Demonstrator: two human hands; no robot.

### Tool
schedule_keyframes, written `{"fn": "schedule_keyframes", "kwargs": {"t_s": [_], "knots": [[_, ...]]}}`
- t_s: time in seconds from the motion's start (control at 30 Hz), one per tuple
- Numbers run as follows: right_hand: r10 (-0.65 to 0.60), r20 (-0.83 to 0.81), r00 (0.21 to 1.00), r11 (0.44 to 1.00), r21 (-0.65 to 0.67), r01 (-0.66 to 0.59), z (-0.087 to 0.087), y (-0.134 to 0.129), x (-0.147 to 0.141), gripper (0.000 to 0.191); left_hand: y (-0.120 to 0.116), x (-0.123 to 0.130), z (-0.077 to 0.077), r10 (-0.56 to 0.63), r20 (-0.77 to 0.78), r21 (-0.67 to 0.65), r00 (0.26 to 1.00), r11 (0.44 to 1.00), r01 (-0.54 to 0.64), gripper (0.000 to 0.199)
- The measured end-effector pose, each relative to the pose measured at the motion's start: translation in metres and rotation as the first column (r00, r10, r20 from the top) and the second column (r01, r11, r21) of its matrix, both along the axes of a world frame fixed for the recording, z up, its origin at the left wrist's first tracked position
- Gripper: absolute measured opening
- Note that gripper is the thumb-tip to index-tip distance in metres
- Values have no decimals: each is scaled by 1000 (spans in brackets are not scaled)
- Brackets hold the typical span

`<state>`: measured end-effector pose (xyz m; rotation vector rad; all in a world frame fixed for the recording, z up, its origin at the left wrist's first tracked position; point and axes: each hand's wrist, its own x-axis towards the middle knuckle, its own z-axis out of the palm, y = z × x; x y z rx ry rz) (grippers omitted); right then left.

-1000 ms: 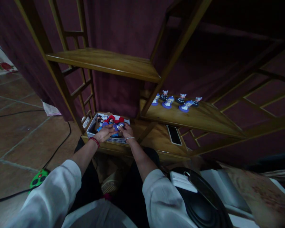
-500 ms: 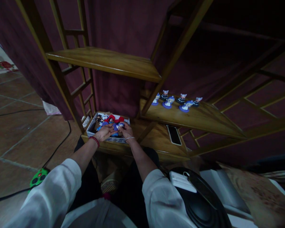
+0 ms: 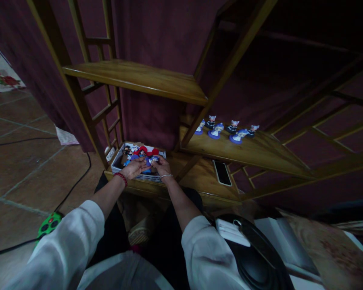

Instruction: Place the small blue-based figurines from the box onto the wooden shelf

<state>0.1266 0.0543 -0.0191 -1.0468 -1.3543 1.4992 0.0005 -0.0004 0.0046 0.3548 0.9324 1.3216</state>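
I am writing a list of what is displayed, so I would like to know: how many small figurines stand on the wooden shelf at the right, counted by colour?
White-and-purple, plastic-looking figurines on round purple bases: 3
Dark-clothed, plastic-looking figurines with pale heads: 3
Total: 6

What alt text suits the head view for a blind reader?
The left hand and right hand hold a small figurine over an open box of others. Rightward, six figurines stand on a wooden shelf; a phone lies lower.
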Motion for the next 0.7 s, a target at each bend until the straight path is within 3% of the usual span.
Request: {"fn": "schedule_keyframes", "kwargs": {"t_s": [0.7], "knots": [[-68, -60, 996, 994, -94, 62, 3, -1, -1, 43, -1, -2, 0, -7, 62, 9, 998, 1000, 6, 9]]}}
